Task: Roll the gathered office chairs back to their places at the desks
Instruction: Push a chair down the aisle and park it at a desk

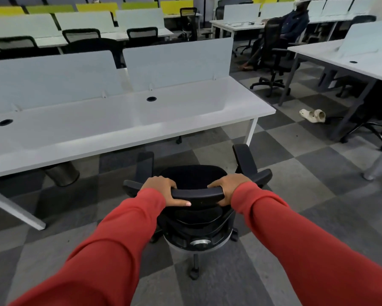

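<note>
A black office chair point(194, 221) stands on the checked carpet right in front of me, its seat facing the long white desk point(128, 120). My left hand point(163, 188) grips the left end of the chair's top backrest bar. At the bar's right end, my right hand point(228, 188) holds on the same way. Both arms wear red sleeves. The chair's armrests point toward the desk's right section, a short gap away from its edge.
A metal bin point(63, 174) stands under the desk at left. Pale sandals point(313, 115) lie on the floor to the right. A person sits in a black chair point(274, 54) at the far right. Another desk point(349, 60) and a chair base point(371, 133) are at right.
</note>
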A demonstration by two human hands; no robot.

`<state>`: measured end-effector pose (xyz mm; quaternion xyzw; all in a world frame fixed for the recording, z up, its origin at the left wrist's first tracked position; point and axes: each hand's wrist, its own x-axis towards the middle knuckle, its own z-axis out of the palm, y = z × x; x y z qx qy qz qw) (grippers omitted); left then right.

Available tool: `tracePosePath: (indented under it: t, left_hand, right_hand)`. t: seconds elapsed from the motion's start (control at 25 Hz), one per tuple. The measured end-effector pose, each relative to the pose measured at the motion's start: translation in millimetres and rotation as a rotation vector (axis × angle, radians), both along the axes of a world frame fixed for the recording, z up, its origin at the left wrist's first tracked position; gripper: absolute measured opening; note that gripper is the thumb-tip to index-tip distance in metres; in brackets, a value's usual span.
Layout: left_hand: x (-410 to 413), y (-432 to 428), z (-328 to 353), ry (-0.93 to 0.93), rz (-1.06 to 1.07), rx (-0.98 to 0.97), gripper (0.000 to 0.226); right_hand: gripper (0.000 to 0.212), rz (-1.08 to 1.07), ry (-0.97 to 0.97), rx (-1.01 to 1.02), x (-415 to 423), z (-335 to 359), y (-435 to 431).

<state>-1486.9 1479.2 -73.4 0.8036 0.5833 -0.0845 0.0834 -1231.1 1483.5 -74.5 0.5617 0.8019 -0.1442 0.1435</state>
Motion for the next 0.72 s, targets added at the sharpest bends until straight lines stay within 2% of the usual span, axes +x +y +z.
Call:
tracePosePath:
  t: [0.12, 0.24, 0.4, 0.72]
  left_hand:
    - [26.0, 37.0, 1.4, -0.006, 0.013, -0.004, 0.089]
    - [57.9, 71.5, 2.6, -0.004, 0.0, -0.017, 0.087]
    - [103.2, 107.1, -0.4, 0.032, -0.012, -0.019, 0.09]
    - [174.8, 167.3, 2.4, 0.024, 0.112, 0.009, 0.089]
  right_hand:
    - [0.073, 0.027, -0.026, 0.008, 27.9, -2.5, 43.9]
    - [0.068, 0.02, -0.036, 0.035, 58.4, 0.6, 79.5]
    - [0.051, -0.021, -0.094, 0.009, 95.1, 4.0, 123.9]
    - [0.053, 0.143, -0.122, 0.062, 163.6, 9.1, 221.9]
